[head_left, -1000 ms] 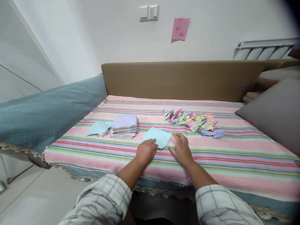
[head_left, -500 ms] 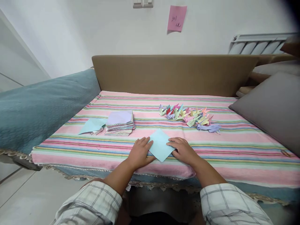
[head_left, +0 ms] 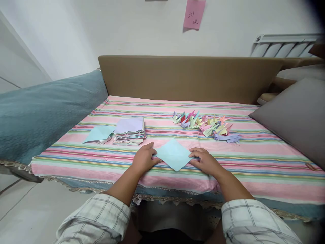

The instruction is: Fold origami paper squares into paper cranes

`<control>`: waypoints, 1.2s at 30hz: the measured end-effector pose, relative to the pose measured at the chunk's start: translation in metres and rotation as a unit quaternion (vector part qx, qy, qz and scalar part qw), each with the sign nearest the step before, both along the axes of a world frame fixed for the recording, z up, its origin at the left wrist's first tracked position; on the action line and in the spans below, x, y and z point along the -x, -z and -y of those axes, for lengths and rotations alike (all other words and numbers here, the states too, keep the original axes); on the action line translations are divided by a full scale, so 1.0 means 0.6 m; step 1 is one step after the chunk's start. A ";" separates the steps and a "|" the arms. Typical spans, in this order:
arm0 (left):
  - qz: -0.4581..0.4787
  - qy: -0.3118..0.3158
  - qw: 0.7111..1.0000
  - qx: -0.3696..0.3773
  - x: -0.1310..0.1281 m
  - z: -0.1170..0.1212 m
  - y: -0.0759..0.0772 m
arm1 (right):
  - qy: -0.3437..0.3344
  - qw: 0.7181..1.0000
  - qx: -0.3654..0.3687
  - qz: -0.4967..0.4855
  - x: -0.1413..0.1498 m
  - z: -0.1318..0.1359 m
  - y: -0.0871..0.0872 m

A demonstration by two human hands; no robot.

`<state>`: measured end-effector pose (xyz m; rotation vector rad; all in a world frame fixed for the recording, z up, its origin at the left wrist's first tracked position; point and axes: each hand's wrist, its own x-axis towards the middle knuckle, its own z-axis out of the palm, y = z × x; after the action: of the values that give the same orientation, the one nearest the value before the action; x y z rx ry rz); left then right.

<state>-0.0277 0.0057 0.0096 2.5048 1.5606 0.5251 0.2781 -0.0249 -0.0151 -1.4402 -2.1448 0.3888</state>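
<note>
A pale blue square of paper (head_left: pixel 174 154) lies turned like a diamond in front of me, one corner pointing towards me. My left hand (head_left: pixel 145 158) pinches its left corner between thumb and fingers. At the opposite corner my right hand (head_left: pixel 204 160) has the paper pinched the same way. Beyond the sheet, to the right, sits a cluster of folded paper cranes (head_left: pixel 203 123) in many colours. A stack of square paper (head_left: pixel 129 130) with a lilac sheet on top stands to the left, beside another light blue sheet (head_left: pixel 99 133) lying over some pale pieces.
Everything lies on a striped cloth (head_left: pixel 83 166) over a sofa seat. A brown backrest (head_left: pixel 188 78) closes off the far side, a blue-covered armrest (head_left: pixel 50 98) the left. Grey cushions (head_left: pixel 294 112) lean at the right. A small brown object (head_left: pixel 310 166) rests near the right edge.
Both hands have moved outward to the left and right corners and now pinch them. Earlier they lay along the sheet's sides. The view has tipped slightly down.
</note>
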 end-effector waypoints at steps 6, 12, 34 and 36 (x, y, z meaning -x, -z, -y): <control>0.022 -0.018 1.000 0.005 -0.005 -0.005 -0.006 | 0.009 1.000 0.017 -0.007 0.005 -0.010 -0.002; 0.023 -0.051 0.998 -0.010 -0.011 -0.017 -0.003 | 0.082 0.996 0.007 -0.028 0.017 -0.019 0.003; -0.021 -0.099 0.995 -0.019 -0.033 -0.007 -0.009 | 0.133 0.991 -0.004 0.017 0.032 -0.026 0.008; 0.010 -0.093 0.995 -0.037 -0.030 -0.007 -0.011 | 0.130 0.991 -0.005 0.011 0.031 -0.026 0.009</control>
<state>-0.0099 0.0099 0.0165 2.4108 1.8100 0.6412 0.2596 -0.0091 -0.0207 -1.6985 -1.9377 0.2652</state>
